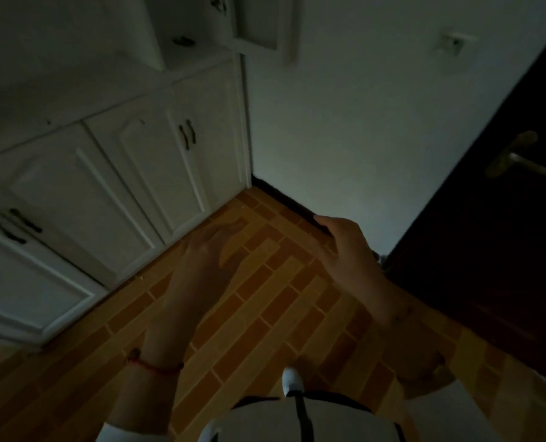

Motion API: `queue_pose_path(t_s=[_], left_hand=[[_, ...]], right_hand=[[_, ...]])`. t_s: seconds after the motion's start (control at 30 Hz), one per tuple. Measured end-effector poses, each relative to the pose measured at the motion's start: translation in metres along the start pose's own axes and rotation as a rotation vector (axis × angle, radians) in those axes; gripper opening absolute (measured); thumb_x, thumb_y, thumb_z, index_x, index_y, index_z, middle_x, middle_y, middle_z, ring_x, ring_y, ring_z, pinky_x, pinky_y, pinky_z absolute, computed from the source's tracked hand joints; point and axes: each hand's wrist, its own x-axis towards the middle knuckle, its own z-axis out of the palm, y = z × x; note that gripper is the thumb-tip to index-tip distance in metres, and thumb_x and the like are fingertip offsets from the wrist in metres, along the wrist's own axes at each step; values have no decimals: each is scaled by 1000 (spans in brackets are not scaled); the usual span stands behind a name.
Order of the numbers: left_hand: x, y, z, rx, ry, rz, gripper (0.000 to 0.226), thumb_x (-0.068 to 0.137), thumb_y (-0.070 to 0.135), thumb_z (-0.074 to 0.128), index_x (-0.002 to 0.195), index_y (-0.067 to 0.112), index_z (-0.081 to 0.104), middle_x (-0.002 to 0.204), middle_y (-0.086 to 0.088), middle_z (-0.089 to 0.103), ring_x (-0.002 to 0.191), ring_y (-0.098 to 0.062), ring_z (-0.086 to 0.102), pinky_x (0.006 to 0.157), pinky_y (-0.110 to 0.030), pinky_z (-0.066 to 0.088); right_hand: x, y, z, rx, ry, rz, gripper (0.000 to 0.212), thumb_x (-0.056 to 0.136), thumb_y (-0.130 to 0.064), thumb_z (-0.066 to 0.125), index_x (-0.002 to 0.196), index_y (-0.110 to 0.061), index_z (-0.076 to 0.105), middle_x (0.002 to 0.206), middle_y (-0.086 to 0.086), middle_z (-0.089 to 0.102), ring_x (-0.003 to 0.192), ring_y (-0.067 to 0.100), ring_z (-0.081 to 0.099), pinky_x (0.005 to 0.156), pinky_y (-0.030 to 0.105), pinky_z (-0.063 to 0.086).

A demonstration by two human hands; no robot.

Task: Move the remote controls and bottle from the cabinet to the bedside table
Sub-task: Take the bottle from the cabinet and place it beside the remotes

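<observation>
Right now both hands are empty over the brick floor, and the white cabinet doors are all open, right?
Not quite. The head view shows the white cabinet doors all shut, their dark handles flat against the fronts. The rest holds: the left hand and right hand are both empty, fingers spread, over the brick floor.

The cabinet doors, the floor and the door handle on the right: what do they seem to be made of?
The cabinet doors look like white painted wood or board, with raised panel frames and a matt surface. The floor looks like ceramic tile in an orange brick pattern with pale joints. The door handle seems brass-coloured metal; the dim light leaves this uncertain.
</observation>
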Motion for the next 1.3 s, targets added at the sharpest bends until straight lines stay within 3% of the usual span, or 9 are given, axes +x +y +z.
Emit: queue_pose_path(t_s=[0.2,0.4,0.47,0.57,0.77,1.0,1.17,1.3], left_hand=[[75,-18,11,44,71,-143,44,87,29,64,130,24,55,128,-2,62,118,-24,57,99,-49,47],[142,-47,24,49,92,-228,44,88,28,63,131,23,54,131,-2,60,123,-25,53,103,-51,42],[171,-60,32,56,71,-235,44,88,32,61,131,22,55,130,-2,60,121,-25,55,101,-52,43],[222,-82,40,60,83,-239,44,87,32,59,130,20,56,129,-3,61,120,-25,56,100,-51,44],[338,-129,42,68,103,-262,44,90,29,61,133,25,52,135,1,57,125,-19,51,105,-47,41],[468,-181,21,105,155,-216,43,91,30,59,133,23,51,134,1,57,124,-19,52,105,-48,41],[536,-211,11,110,156,-225,42,91,30,59,132,24,52,134,-1,57,125,-22,52,104,-50,42],[584,-232,9,104,161,-271,43,91,25,61,133,22,53,134,-2,57,126,-22,51,105,-50,41]], right_hand=[[116,9,-1,68,-73,-152,44,95,-32,51,137,-24,42,133,2,52,126,15,41,107,37,39],[208,22,24,99,-143,-183,47,93,-30,55,138,-24,41,135,2,49,126,14,40,105,33,38],[241,28,33,111,-162,-181,48,94,-27,55,139,-21,41,136,3,48,126,14,39,105,29,34],[298,33,47,117,-168,-197,48,94,-28,55,139,-17,43,135,6,51,126,19,43,110,37,35],[429,32,64,100,-164,-209,45,93,-24,56,135,-12,47,135,10,53,128,24,42,111,41,33],[573,9,77,107,-136,-245,47,92,-32,54,137,-20,45,139,6,49,128,18,41,111,35,33],[647,4,86,118,-129,-279,48,92,-32,54,137,-18,44,137,8,51,130,21,40,110,44,35],[704,4,98,137,-160,-279,49,92,-39,50,138,-24,42,140,4,48,130,17,39,111,39,34]])
